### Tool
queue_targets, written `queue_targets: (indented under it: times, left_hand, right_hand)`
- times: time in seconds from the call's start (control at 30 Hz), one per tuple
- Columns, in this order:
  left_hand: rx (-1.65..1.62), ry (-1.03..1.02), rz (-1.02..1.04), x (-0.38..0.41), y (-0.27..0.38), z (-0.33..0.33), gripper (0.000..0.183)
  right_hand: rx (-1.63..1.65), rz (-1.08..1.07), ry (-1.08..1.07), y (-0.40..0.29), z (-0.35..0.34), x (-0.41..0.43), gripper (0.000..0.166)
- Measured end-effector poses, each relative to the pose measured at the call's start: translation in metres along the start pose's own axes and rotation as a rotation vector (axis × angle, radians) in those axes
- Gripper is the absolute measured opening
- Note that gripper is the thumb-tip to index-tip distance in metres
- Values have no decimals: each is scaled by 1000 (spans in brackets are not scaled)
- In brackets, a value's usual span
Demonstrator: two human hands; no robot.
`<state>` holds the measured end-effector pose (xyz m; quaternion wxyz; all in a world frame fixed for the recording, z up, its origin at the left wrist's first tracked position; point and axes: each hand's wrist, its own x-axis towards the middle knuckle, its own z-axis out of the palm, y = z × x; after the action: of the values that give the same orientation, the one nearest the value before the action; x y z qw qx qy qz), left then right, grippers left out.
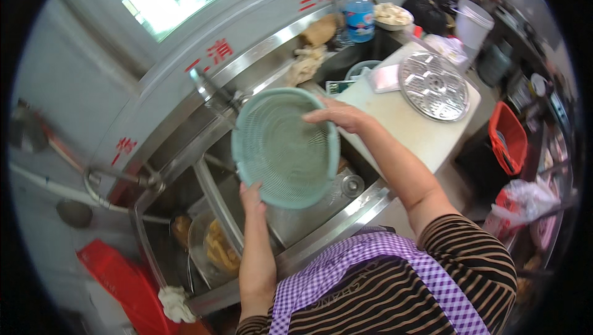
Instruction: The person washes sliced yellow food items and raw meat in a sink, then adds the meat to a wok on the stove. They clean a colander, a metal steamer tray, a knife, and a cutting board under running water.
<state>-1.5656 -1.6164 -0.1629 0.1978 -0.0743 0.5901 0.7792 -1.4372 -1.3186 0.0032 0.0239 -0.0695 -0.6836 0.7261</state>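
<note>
A light green plastic colander [287, 149] is held tilted over the middle basin of a stainless steel sink [301, 228]. My left hand [253, 199] grips its lower left rim. On the opposite side, my right hand [336, 115] clasps the upper right rim, with the thumb reaching over the inside. No food shows inside the colander. Behind it, a metal faucet [211, 91] leans out above the basin. A round drain strainer [352, 185] is visible in the basin floor, to the right of the colander.
A white cutting board [394, 121] bridges the sink's right part, bearing a perforated steel steamer plate [434, 85]. The left basin holds a bowl of yellowish food [220, 247]. Behind are a blue soap bottle [359, 17] and a cloth [306, 64]. A red-lined bin [507, 138] stands at right.
</note>
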Motion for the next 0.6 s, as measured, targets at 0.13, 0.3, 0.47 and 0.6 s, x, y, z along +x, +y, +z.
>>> queue_targets:
  times: [0.13, 0.3, 0.47, 0.6]
  left_hand:
    - [-25, 32, 118, -13, 33, 17, 31]
    - [206, -33, 281, -40, 147, 10, 8]
    - [447, -36, 255, -61, 190, -3, 9]
    - [509, 26, 317, -38, 150, -39, 9]
  right_hand:
    - [90, 19, 89, 19, -10, 2, 63]
    - [790, 267, 40, 91, 3, 20, 60]
    - [871, 340, -11, 113, 27, 26, 63]
    - [532, 54, 100, 54, 41, 30, 75]
